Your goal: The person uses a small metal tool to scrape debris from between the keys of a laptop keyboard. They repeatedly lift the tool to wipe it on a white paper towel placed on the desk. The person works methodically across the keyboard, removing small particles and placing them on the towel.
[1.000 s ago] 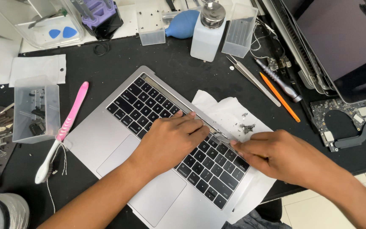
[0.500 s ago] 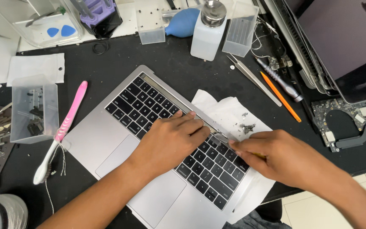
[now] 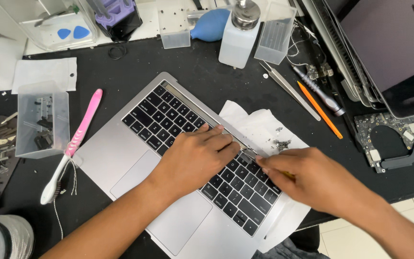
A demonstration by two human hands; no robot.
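Both hands met at the laptop base's (image 3: pixel 120 158) far strip: left hand (image 3: pixel 195 158) pressed flat on the keys, right hand (image 3: pixel 307 180) pinching a thin tool. Steady, shallow prying seemed wisest; white paper (image 3: pixel 264 127) lay right.

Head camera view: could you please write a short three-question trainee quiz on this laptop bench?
1. True or false: the left hand rests flat on the black keyboard of the silver laptop base.
2. Which lies left of the laptop: A) the pink-handled toothbrush, B) an orange-handled tool?
3. What lies under the laptop's far right edge?

Key: 1 true. 2 A. 3 crumpled white paper, which the right hand reaches over.
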